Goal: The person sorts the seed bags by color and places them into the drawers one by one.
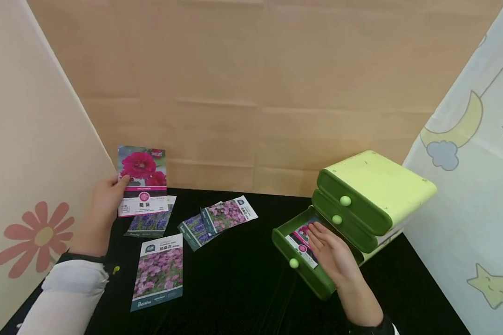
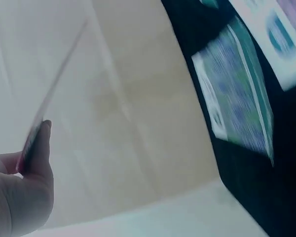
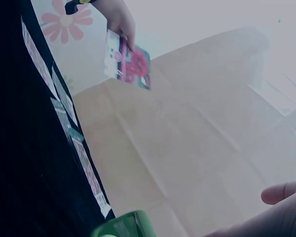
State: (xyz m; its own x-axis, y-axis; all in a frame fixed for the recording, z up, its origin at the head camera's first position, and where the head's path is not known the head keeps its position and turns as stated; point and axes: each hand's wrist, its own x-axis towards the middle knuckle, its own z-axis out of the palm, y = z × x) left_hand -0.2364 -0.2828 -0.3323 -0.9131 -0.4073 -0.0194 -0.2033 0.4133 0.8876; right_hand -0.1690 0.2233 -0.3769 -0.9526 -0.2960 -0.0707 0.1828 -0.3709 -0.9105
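Note:
My left hand (image 1: pixel 105 197) pinches a flower seed packet (image 1: pixel 144 160) with a magenta bloom on its front, thumb over the face. In the left wrist view that packet (image 2: pixel 56 86) shows nearly edge-on. Just below it, a purple-flower seed packet (image 1: pixel 148 225) lies on the black cloth, partly covered. My right hand (image 1: pixel 337 256) is over the pulled-out bottom drawer (image 1: pixel 282 244) of a green box, its fingers straight. Inside the drawer lies another magenta-flower packet (image 1: pixel 298 244), partly hidden by those fingers; whether they touch it I cannot tell.
A pink-flower packet (image 1: pixel 159 272) lies at the front left. Mid-table, another pink packet (image 1: pixel 230 215) overlaps a purple one (image 1: pixel 194 231). The box's light-green top (image 1: pixel 379 186) rises above two closed drawers with round knobs. A brown backdrop (image 1: pixel 255 93) and pale side panels surround the cloth.

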